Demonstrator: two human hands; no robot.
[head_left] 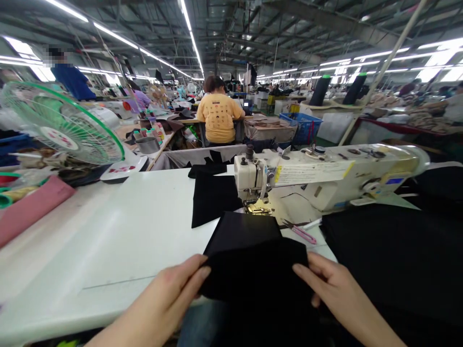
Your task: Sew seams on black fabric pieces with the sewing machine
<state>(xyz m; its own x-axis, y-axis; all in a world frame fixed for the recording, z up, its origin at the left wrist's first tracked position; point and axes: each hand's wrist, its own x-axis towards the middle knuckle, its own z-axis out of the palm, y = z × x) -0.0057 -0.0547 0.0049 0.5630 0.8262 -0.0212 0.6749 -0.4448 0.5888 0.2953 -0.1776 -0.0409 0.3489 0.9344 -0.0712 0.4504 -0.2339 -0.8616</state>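
Observation:
Between my two hands a black fabric piece [253, 270] is stretched at the table's front edge, its lower part hanging over my lap. My left hand [184, 279] pinches its left edge between thumb and fingers. At the right edge, my right hand [323, 274] grips the cloth the same way. Just beyond lies another black panel [246, 229], reaching toward the presser foot of the sewing machine [296, 176]. Further back, a black cloth piece [213, 195] lies flat left of the needle. Pink-handled thread snips [302, 233] rest right of the cloth.
A stack of black fabric [394, 255] covers the table's right side. On the left stand a green-rimmed fan [61, 130] and a folded pink cloth [36, 207]. A person in a yellow shirt [219, 115] sits ahead, near a blue crate [302, 126]. Thread cones [320, 90] stand behind the machine.

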